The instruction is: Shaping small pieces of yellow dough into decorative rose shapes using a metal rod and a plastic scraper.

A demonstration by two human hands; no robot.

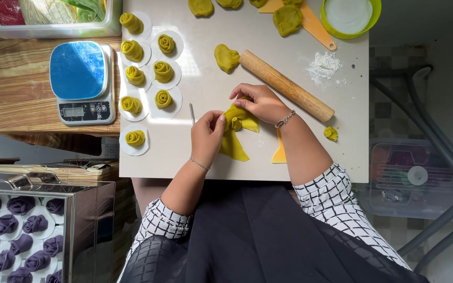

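Here, seen from the head camera, both hands work a strip of yellow-green dough (235, 137) on a pale board (268, 152). The left hand (206, 135) has its thumb and fingers closed on the rolled end of the strip, near the middle of the board. The right hand (258, 101) comes in from above and its fingers are pinched on the upper folds of the same strip, so the two hands touch the dough from opposite sides. The loose lower end of the strip lies flat on the board, pointing toward the person. A bracelet sits on each wrist.

Just beyond the right hand lies a wooden rolling pin (286, 85), slanted across the board, with a small lump of dough (226, 57) touching its upper end. A thin metal pick (191, 112) lies just left of the left hand. Further left stand finished dough roses (163, 71) on round white papers, in two columns. A small crumb of dough (331, 133) rests near the lower end of the rolling pin, and a dusting of flour (324, 65) lies above it. An orange scraper (316, 28) and a green bowl (375, 11) sit at the top edge. A kitchen scale (82, 82) with a blue top stands on a wooden table to the left. At lower left, a metal tray (87, 215) holds purple dough roses (21, 226).
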